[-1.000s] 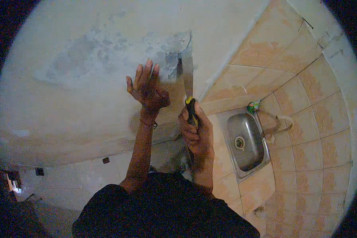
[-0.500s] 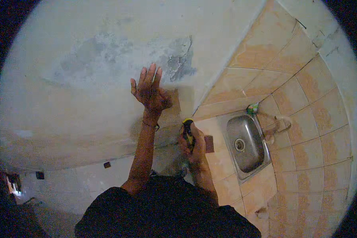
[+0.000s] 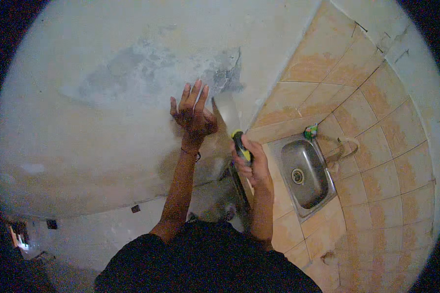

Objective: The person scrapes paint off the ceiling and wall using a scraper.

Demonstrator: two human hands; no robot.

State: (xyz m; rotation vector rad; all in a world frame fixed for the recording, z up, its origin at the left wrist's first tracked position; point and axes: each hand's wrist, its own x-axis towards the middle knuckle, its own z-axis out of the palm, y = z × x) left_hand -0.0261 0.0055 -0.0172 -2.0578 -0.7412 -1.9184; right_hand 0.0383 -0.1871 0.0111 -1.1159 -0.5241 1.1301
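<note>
My left hand (image 3: pixel 194 115) is raised at the wall (image 3: pixel 127 141), its fingers spread and pointing up; whether the palm presses on the surface I cannot tell. It holds nothing. Right of it, my right hand (image 3: pixel 253 161) wraps round the black and yellow handle of a putty knife. The broad metal blade of this putty knife (image 3: pixel 228 113) points up and slightly left, close to the left thumb. Just above the blade and fingertips lies a rough grey patch (image 3: pixel 225 75) with cracked, flaking plaster. A wider grey patch (image 3: pixel 127 71) stretches left from there.
A steel sink (image 3: pixel 305 176) is set in the tiled counter (image 3: pixel 288 229) to my right. A small green and white packet (image 3: pixel 311 131) lies at its far corner, near a tap (image 3: pixel 344 146). Orange-patterned tiles (image 3: pixel 376 171) cover the right wall.
My right hand has moved a little right and up, and the putty knife's blade now shows pale beside the wall. My left hand sits slightly further right in view, still spread.
</note>
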